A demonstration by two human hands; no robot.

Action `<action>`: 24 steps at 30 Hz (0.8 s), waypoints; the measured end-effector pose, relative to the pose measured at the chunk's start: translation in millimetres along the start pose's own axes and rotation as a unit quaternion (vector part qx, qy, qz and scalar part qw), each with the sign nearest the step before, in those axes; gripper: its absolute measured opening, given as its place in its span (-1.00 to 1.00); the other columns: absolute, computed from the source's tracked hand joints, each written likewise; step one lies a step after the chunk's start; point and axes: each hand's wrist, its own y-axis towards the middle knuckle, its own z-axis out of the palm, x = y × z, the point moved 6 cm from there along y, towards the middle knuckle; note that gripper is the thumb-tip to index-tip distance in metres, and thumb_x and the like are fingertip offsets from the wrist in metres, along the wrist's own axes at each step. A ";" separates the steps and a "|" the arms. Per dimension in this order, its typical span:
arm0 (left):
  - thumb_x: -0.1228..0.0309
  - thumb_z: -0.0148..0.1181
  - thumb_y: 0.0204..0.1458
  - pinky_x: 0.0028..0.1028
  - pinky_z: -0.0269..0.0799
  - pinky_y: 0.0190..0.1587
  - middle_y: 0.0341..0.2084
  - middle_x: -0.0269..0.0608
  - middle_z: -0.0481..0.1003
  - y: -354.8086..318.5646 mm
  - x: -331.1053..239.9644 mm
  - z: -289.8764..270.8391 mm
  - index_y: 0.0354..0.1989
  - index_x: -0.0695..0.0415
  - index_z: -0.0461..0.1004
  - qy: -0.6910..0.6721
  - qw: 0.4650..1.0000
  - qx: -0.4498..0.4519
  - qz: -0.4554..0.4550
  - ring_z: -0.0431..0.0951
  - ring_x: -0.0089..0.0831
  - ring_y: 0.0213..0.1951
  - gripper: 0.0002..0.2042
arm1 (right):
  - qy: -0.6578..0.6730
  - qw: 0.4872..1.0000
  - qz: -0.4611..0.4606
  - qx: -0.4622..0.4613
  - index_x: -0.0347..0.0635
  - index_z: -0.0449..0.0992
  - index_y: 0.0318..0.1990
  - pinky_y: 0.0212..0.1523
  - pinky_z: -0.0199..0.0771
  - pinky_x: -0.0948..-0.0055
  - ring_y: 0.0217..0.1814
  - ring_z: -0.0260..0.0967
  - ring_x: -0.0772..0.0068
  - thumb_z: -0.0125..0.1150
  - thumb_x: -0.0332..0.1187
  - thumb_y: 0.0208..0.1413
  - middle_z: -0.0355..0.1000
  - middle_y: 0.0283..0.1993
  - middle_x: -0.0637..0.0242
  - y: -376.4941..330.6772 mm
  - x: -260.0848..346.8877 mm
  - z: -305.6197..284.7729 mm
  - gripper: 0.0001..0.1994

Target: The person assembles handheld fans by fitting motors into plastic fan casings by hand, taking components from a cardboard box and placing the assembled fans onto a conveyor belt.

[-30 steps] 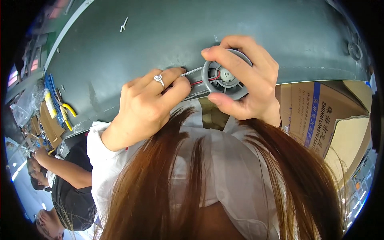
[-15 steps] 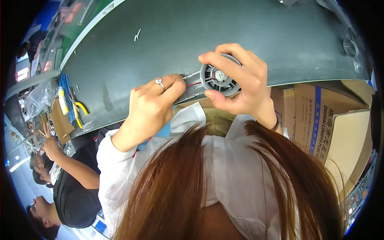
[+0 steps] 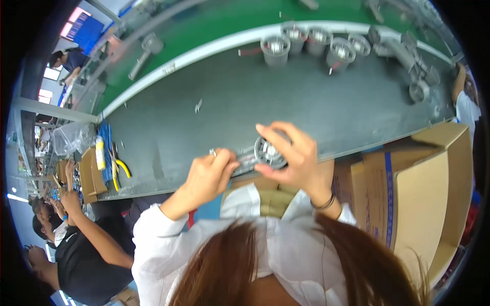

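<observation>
At the table's near edge, both my hands are closed on one grey plastic fan housing (image 3: 259, 159), a round ring with a spoked white hub and a straight open handle. My right hand (image 3: 301, 163) wraps the ring from the right, thumb below and fingers above. My left hand (image 3: 206, 176) pinches the far end of the handle, its fingertips partly covering it. Inside the handle a thin reddish wire shows faintly, blurred by motion.
Several grey cup-shaped fan parts (image 3: 275, 48) with wires stand along the table's far edge. Yellow-handled pliers (image 3: 121, 173), a yellow-white bottle (image 3: 100, 153) and blue wires (image 3: 107, 148) lie left. An open cardboard box (image 3: 423, 199) stands right. A co-worker (image 3: 92, 255) sits left.
The view has tilted up, bringing the far table edge and the grey parts there into sight. Both hands keep their hold on the fan housing.
</observation>
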 end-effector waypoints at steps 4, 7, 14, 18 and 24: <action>0.57 0.13 0.02 -0.38 0.33 -0.52 -0.60 -0.05 0.40 21.6 23.5 -27.3 -0.39 0.24 0.38 0.039 0.995 -0.074 -0.048 0.44 -0.15 -0.58 -0.95 | 0.009 0.997 0.064 -0.050 -0.38 0.22 0.22 -0.16 0.49 0.32 -0.18 0.42 0.10 0.53 -0.32 -0.33 0.35 0.04 -0.01 -8.5 -7.8 -5.4 -0.13; 0.48 0.05 0.11 -0.50 0.19 -0.57 -0.72 -0.19 0.25 61.5 80.5 -68.7 -0.40 0.23 0.39 0.046 0.976 -0.182 -0.111 0.26 -0.61 -0.61 -0.91 | 0.086 0.987 0.127 -0.053 -0.35 0.28 0.18 -0.19 0.47 0.36 -0.20 0.43 0.17 0.47 -0.39 -0.26 0.35 0.03 0.00 -17.2 -17.7 -5.4 -0.25; 0.32 0.11 0.03 -0.08 0.41 -0.19 -0.38 0.07 0.54 221.6 277.9 -83.8 -0.33 0.22 0.46 0.188 0.893 -0.293 -0.285 0.53 0.08 -0.26 -0.80 | 0.018 0.992 0.114 -0.047 -0.35 0.41 0.01 -0.19 0.48 0.37 -0.22 0.44 0.25 0.40 -0.42 -0.17 0.36 -0.03 0.09 -6.4 -12.7 2.2 -0.49; 0.36 0.13 0.02 -0.06 0.42 -0.20 -0.39 0.29 0.50 290.9 299.4 -62.6 -0.28 0.35 0.34 0.164 0.905 -0.316 -0.233 0.53 0.17 -0.28 -0.74 | 0.062 0.989 0.117 -0.071 -0.36 0.41 0.01 -0.18 0.50 0.42 -0.22 0.47 0.28 0.36 -0.50 -0.15 0.37 -0.03 0.08 -7.2 -22.7 -3.4 -0.52; 0.27 0.21 -0.03 -0.13 0.41 -0.14 -0.32 0.27 0.48 294.1 271.9 -74.2 -0.15 0.40 0.35 0.333 0.878 -0.341 -0.037 0.48 0.06 -0.17 -0.58 | 0.166 0.958 0.159 -0.173 -0.35 0.48 -0.10 -0.18 0.49 0.43 -0.20 0.47 0.29 0.31 -0.58 -0.13 0.41 -0.07 0.07 -18.6 -29.1 -23.5 -0.65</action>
